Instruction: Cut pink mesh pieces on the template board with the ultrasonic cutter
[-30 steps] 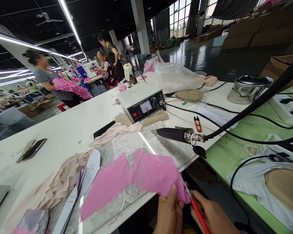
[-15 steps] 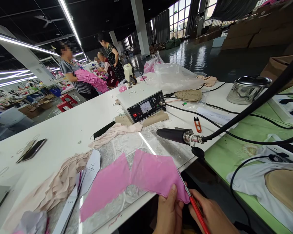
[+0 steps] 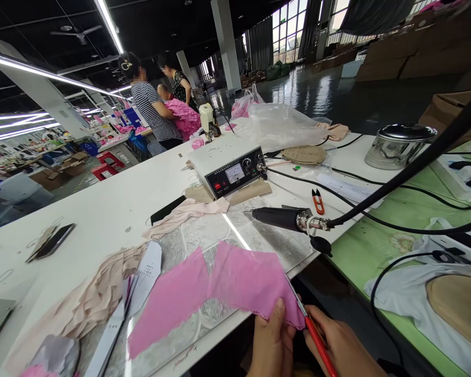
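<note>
A pink fabric piece [image 3: 247, 277] lies over the glossy work surface, its near right corner drawn past the table edge. My left hand [image 3: 272, 337] pinches that corner, thumb on top and fingers beneath. Red-handled scissors [image 3: 317, 340] are gripped in my right hand [image 3: 337, 340]. Their thin metal blade lies along the fabric's right edge; whether the blades are parted cannot be made out. Left of this piece, a second pink fabric piece [image 3: 168, 309] lies flat, meeting or overlapping it.
Beige fabric strips [image 3: 98, 293] and a white paper pattern [image 3: 147, 269] lie at left. Beyond the fabric are a black corded handpiece [image 3: 278, 217], a control box [image 3: 233, 173] and orange snips [image 3: 317, 201]. A glass jar [image 3: 396, 149] stands at right. People work in the background.
My hands, the scissors and the pink fabric have barely moved. In the background, the person in a striped top carrying pink fabric has moved to the right and turned away.
</note>
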`<state>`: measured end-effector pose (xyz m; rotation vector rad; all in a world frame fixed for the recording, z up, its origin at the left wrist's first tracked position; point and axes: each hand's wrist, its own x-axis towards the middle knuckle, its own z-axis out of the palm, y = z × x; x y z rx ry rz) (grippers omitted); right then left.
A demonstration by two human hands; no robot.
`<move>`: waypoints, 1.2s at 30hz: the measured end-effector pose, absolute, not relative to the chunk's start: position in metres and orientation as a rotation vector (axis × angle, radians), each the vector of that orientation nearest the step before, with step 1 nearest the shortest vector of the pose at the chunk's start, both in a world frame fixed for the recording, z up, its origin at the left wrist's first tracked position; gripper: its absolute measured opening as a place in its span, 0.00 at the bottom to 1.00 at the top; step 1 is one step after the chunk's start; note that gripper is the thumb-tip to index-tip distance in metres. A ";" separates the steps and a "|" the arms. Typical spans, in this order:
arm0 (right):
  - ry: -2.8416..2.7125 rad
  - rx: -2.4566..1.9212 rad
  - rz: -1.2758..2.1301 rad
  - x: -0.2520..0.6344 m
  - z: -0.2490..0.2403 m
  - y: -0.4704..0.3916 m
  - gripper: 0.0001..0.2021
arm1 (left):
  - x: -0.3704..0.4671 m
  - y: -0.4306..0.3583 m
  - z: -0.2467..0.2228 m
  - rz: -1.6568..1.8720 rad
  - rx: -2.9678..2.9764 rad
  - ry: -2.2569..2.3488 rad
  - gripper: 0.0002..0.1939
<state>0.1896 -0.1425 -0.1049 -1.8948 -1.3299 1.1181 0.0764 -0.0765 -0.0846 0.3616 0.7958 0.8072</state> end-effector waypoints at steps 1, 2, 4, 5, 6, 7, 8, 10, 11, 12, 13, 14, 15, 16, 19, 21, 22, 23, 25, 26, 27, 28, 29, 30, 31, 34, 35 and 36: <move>-1.333 -1.898 1.119 0.190 -0.104 -0.142 0.07 | 0.076 -0.076 -0.086 0.808 0.359 0.795 0.22; -1.334 -1.904 1.120 0.190 -0.104 -0.142 0.07 | 0.076 -0.076 -0.087 0.808 0.362 0.792 0.22; -1.336 -1.920 1.118 0.190 -0.103 -0.141 0.06 | 0.075 -0.076 -0.091 0.799 0.377 0.773 0.21; -1.337 -1.927 1.119 0.191 -0.103 -0.140 0.06 | 0.074 -0.076 -0.093 0.794 0.386 0.760 0.21; -1.339 -1.933 1.121 0.191 -0.103 -0.140 0.06 | 0.073 -0.075 -0.094 0.790 0.394 0.747 0.20; -1.343 -1.939 1.122 0.191 -0.102 -0.139 0.06 | 0.073 -0.075 -0.096 0.787 0.399 0.739 0.19; -1.346 -1.946 1.124 0.191 -0.102 -0.139 0.07 | 0.072 -0.075 -0.097 0.786 0.400 0.736 0.19; -1.352 -1.962 1.124 0.191 -0.102 -0.138 0.07 | 0.072 -0.075 -0.097 0.788 0.397 0.743 0.19; -1.355 -1.974 1.124 0.191 -0.101 -0.137 0.07 | 0.072 -0.075 -0.097 0.788 0.395 0.749 0.19; -1.359 -1.987 1.124 0.191 -0.101 -0.137 0.07 | 0.072 -0.076 -0.097 0.787 0.394 0.756 0.19; -1.364 -2.001 1.124 0.191 -0.100 -0.137 0.07 | 0.072 -0.076 -0.097 0.785 0.395 0.762 0.19; -1.368 -2.017 1.127 0.191 -0.099 -0.137 0.07 | 0.072 -0.076 -0.097 0.782 0.397 0.765 0.20; -1.374 -2.031 1.128 0.191 -0.097 -0.137 0.07 | 0.072 -0.076 -0.097 0.778 0.399 0.765 0.20; -1.379 -2.043 1.133 0.191 -0.095 -0.137 0.07 | 0.072 -0.077 -0.096 0.778 0.399 0.762 0.20; -1.388 -2.060 1.151 0.192 -0.090 -0.137 0.08 | 0.072 -0.077 -0.097 0.787 0.392 0.750 0.19; -1.394 -2.067 1.154 0.192 -0.088 -0.136 0.08 | 0.072 -0.077 -0.097 0.794 0.390 0.750 0.19; -1.397 -2.073 1.154 0.192 -0.087 -0.136 0.08 | 0.072 -0.077 -0.097 0.794 0.391 0.751 0.19; -1.403 -2.078 1.148 0.192 -0.086 -0.135 0.08 | 0.073 -0.077 -0.098 0.792 0.392 0.750 0.19; -1.412 -2.094 1.140 0.193 -0.084 -0.135 0.08 | 0.072 -0.076 -0.099 0.789 0.393 0.746 0.18; -1.415 -2.101 1.137 0.193 -0.084 -0.134 0.08 | 0.072 -0.076 -0.099 0.787 0.392 0.740 0.18; -1.416 -2.107 1.135 0.193 -0.083 -0.134 0.08 | 0.072 -0.075 -0.100 0.786 0.390 0.734 0.18; -1.415 -2.113 1.133 0.194 -0.082 -0.134 0.09 | 0.072 -0.075 -0.100 0.788 0.388 0.731 0.18; -1.414 -2.119 1.129 0.194 -0.081 -0.134 0.09 | 0.072 -0.075 -0.101 0.788 0.387 0.728 0.18; -1.410 -2.123 1.126 0.194 -0.080 -0.134 0.10 | 0.072 -0.075 -0.101 0.789 0.386 0.728 0.18; -1.408 -2.126 1.121 0.194 -0.079 -0.134 0.10 | 0.072 -0.075 -0.100 0.787 0.384 0.730 0.18; -1.400 -2.135 1.109 0.194 -0.078 -0.134 0.11 | 0.074 -0.076 -0.099 0.799 0.380 0.751 0.19; -1.397 -2.137 1.109 0.194 -0.078 -0.134 0.11 | 0.075 -0.077 -0.098 0.811 0.378 0.761 0.19; -1.393 -2.139 1.111 0.194 -0.078 -0.134 0.11 | 0.076 -0.078 -0.098 0.823 0.377 0.770 0.19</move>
